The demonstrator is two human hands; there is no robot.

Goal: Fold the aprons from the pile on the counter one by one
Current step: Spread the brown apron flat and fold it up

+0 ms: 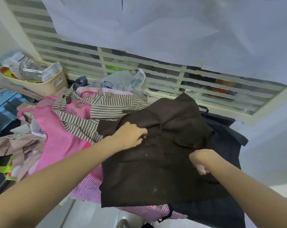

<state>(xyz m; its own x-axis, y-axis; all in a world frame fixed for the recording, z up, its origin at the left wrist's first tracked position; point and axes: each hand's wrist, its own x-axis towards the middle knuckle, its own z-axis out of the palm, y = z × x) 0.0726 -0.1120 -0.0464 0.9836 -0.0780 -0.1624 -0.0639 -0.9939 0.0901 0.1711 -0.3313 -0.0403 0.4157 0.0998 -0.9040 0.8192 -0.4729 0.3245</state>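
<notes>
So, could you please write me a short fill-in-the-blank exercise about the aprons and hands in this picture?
1. Both hands grip the ____ apron.
2. The left hand pinches its fabric; the right hand is curled into a ____ on it.
3. The striped apron lies over a ____ apron.
4. The basket stands ____ the pile.

Missing words: brown; fist; pink; behind

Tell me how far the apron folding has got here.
Done: no finished folded stack is visible. In hand: both hands, left hand and right hand, grip the brown apron, still rumpled. Left: the striped apron, the pink apron and others lie heaped beside it.
</notes>
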